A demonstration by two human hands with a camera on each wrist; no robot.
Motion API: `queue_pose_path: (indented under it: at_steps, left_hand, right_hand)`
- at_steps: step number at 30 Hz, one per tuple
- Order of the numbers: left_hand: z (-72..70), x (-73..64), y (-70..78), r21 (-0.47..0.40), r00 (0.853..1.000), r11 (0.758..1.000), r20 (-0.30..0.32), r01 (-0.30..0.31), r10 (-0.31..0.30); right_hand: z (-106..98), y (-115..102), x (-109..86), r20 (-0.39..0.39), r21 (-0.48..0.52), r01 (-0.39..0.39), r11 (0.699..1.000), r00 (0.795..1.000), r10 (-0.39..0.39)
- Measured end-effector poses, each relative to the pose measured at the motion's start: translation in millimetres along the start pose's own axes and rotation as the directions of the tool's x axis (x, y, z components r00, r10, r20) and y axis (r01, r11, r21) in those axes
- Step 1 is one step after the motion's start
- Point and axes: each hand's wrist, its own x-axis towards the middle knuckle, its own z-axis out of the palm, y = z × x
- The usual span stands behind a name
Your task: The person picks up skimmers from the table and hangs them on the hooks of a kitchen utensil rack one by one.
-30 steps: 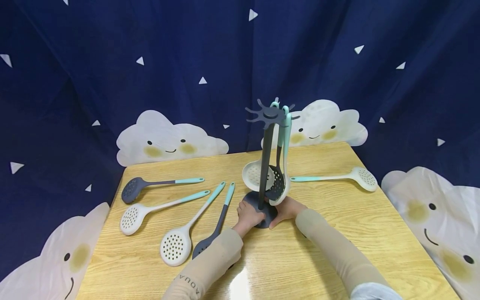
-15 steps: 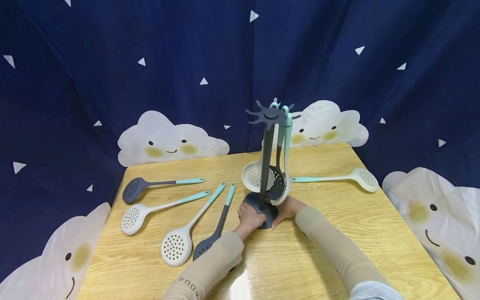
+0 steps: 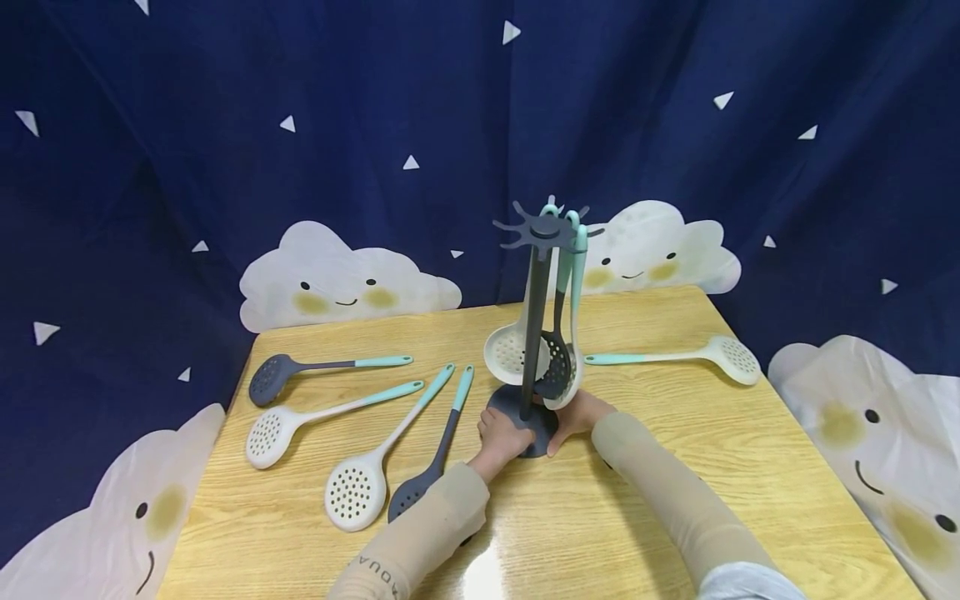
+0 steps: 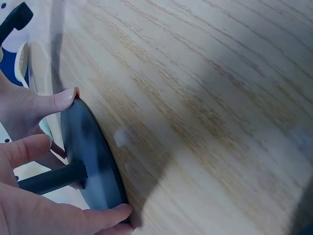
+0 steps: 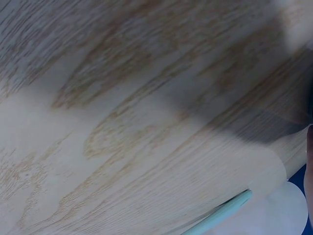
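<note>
A dark grey utensil stand (image 3: 536, 325) with a round base and a crown of hooks stands upright on the table. My left hand (image 3: 501, 437) grips its base from the left, and my right hand (image 3: 581, 414) holds the base from the right. In the left wrist view, the left fingers (image 4: 110, 217) lie at the rim of the base (image 4: 93, 142), while the right thumb (image 4: 56, 102) sits at the opposite rim. A white ladle (image 3: 504, 352), a dark slotted utensil (image 3: 555, 367) and a white utensil (image 3: 573, 379) hang from the hooks, all with mint handles.
Left on the table (image 3: 255, 550) lie a dark skimmer (image 3: 270, 379), two white skimmers (image 3: 272, 433) and a dark slotted turner (image 3: 420, 483), partly behind the left sleeve. Another white skimmer (image 3: 731, 358) lies at the right. Behind hangs a blue curtain (image 3: 360, 100).
</note>
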Motion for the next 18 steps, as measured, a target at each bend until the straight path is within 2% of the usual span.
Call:
queue_pose_path:
  at_steps: [5, 11, 14, 16, 18]
  left_hand:
    - [3.7, 1.7, -2.4, 0.009, 1.0, 1.0, -0.01, -0.024, 0.024]
    - [1.7, 3.5, -4.5, -0.031, 1.0, 0.999, -0.015, -0.026, 0.026]
    - [-5.1, 3.2, -4.1, -0.073, 1.0, 0.997, 0.012, -0.006, 0.007]
    - [-11.0, 3.1, -3.0, -0.119, 0.998, 0.993, 0.053, 0.027, -0.021]
    - [-15.2, 3.8, -2.2, -0.15, 0.997, 0.987, 0.064, 0.056, -0.047]
  right_hand:
    - [1, 0, -1.3, -0.004, -0.014, -0.018, 1.0, 1.0, 0.018]
    - [3, 4, -3.0, -0.007, -0.014, -0.071, 0.997, 0.997, 0.071]
    - [7, 6, -3.5, -0.033, -0.083, -0.037, 0.996, 0.999, 0.035]
    - [9, 6, -5.0, -0.059, -0.131, -0.011, 0.991, 0.998, 0.003]
    - [11, 6, -6.8, -0.081, -0.21, 0.033, 0.977, 0.995, -0.051]
